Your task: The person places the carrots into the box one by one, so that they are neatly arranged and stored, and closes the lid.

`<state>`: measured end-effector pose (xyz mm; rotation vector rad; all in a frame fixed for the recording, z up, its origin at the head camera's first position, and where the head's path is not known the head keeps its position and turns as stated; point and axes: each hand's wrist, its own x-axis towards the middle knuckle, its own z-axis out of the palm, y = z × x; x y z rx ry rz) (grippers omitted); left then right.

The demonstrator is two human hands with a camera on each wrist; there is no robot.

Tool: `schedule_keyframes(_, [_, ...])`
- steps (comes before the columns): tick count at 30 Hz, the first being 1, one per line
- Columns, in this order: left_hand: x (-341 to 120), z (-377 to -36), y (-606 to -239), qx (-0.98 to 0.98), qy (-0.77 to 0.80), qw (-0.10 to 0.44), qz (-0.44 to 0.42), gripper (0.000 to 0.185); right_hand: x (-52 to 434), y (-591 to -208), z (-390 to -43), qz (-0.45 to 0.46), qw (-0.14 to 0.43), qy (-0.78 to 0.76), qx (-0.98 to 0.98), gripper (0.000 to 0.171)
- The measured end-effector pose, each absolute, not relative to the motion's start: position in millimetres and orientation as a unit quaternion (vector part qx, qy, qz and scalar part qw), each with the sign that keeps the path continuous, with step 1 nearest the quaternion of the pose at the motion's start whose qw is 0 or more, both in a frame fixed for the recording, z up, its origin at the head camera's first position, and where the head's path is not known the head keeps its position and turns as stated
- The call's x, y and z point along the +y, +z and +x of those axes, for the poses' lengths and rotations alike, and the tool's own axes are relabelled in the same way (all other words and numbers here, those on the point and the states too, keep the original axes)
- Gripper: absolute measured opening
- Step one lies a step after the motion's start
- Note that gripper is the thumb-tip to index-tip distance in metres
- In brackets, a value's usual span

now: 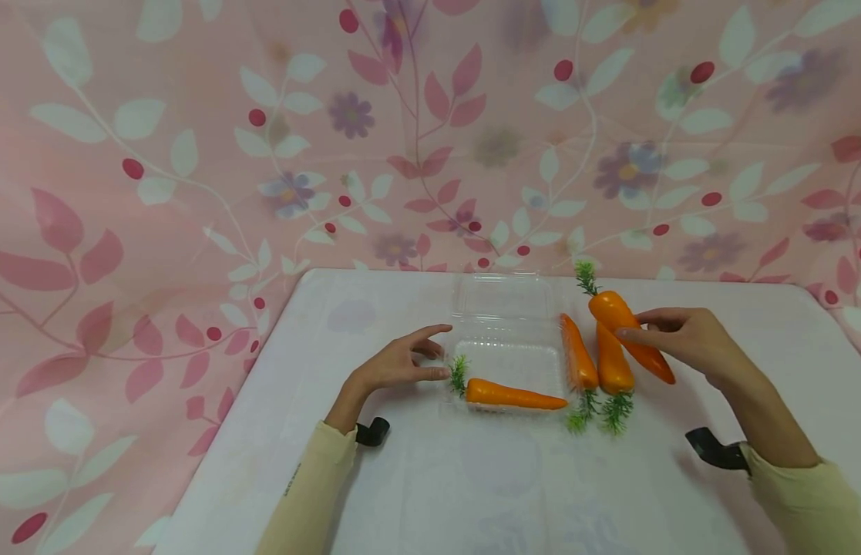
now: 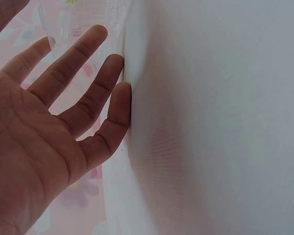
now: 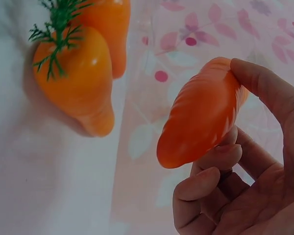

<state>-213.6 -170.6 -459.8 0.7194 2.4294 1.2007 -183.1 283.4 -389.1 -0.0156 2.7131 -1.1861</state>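
My right hand (image 1: 687,339) pinches a toy carrot (image 1: 624,333) between thumb and fingers; its green top points to the far left. In the right wrist view the held carrot (image 3: 201,115) shows its orange tip end. My left hand (image 1: 395,361) is at the left side of a clear plastic box (image 1: 506,358), fingers spread and loosely bent, with nothing in them. In the left wrist view the left hand (image 2: 63,107) has its little finger against the white tablecloth. One carrot (image 1: 513,395) lies along the box's near side, its leafy top by my left thumb.
Right of the box lie two more carrots, a slim one (image 1: 578,353) against its wall and a thicker one (image 1: 613,362) beside it, tops toward me. The box's transparent lid (image 1: 505,297) is folded back behind it. A flowered pink curtain (image 1: 402,154) hangs behind the white table (image 1: 499,478).
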Motion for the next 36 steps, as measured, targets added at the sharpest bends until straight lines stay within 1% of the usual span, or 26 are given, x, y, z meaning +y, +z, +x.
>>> schedule_keyframes(9, [-170.7, -214.4, -460.4, 0.856, 0.42, 0.169, 0.249, 0.082, 261.8, -381.9, -186.4, -0.026, 0.091, -0.4, 0.911, 0.066])
schedule_keyframes(19, [-171.1, -212.8, -458.4, 0.854, 0.423, 0.162, 0.256, 0.08, 243.4, -379.3, -189.4, -0.043, 0.103, -0.419, 0.901, 0.067])
schedule_keyframes(36, [-171.2, -214.7, -462.1, 0.857, 0.418, 0.16, 0.255, 0.081, 211.6, -383.6, -193.7, -0.078, 0.116, -0.434, 0.89, 0.061])
